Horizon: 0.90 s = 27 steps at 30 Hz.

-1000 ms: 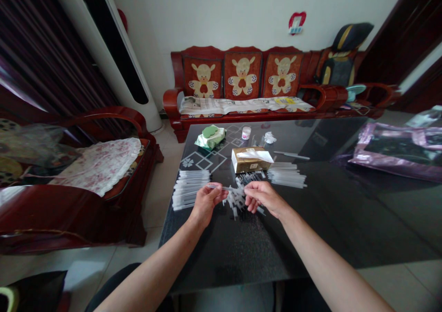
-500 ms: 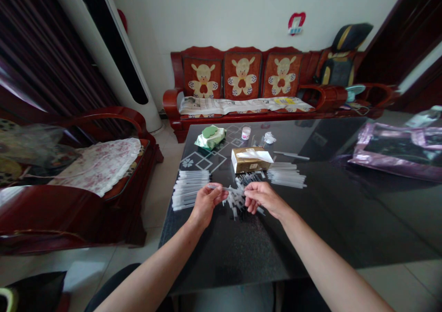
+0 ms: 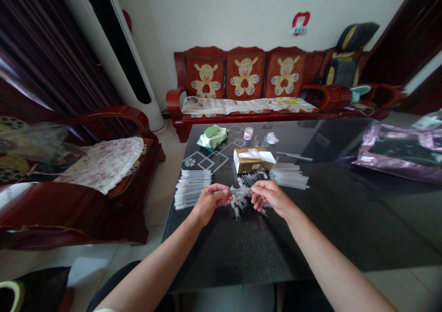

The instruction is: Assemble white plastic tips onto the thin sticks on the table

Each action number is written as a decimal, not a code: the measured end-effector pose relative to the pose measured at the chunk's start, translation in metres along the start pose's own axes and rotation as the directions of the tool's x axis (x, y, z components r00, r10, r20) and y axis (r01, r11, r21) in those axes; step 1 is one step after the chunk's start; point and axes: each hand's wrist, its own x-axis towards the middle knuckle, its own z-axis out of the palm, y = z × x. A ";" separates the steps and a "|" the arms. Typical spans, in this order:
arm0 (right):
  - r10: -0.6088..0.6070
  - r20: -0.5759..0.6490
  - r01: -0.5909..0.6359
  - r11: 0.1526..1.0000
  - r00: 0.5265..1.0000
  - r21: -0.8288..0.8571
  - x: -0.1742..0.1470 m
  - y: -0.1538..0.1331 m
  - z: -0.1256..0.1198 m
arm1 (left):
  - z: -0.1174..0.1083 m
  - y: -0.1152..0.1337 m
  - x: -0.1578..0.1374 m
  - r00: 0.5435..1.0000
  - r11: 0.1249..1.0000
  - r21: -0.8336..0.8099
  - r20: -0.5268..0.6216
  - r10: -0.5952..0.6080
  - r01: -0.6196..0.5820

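Note:
Above the middle of the black table, my left hand [image 3: 211, 202] is closed around one end of a slim translucent tube [image 3: 238, 191] that looks like a pen barrel. My right hand [image 3: 270, 197] pinches at the tube's other end; whether it grips the tube or a small part on it is hard to make out. Below the hands lies a loose heap of short whitish pieces [image 3: 238, 206], with thin dark sticks [image 3: 249, 179] behind. Left of my left hand is a row of frosted tubes [image 3: 192, 183]. A second stack of frosted tubes [image 3: 290, 177] lies beyond my right hand.
A gold tissue box [image 3: 253, 165] stands behind the heap. Farther back are a green wipes pack [image 3: 212, 139], a small jar [image 3: 248, 133], crumpled tissue [image 3: 272, 138] and loose thin tubes [image 3: 294, 156]. A purple bag [image 3: 397, 157] lies on the right.
Everything sits slightly further right as the view shifts. My right hand has moved a little away from my left, and more of the tube shows between them.

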 end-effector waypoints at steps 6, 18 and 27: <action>0.035 0.014 -0.034 0.999 0.999 -0.032 -0.001 0.002 0.000 | -0.004 0.009 -0.001 0.974 0.775 0.594 0.190 0.125 -0.215; 0.042 -0.035 -0.044 0.998 0.998 -0.045 0.000 0.003 -0.002 | -0.099 0.067 0.023 0.841 -0.083 0.996 0.080 0.536 -0.041; 0.030 -0.046 -0.032 0.998 0.998 -0.048 -0.001 0.005 -0.006 | -0.113 0.053 0.038 0.891 -0.153 0.987 0.108 0.442 -0.044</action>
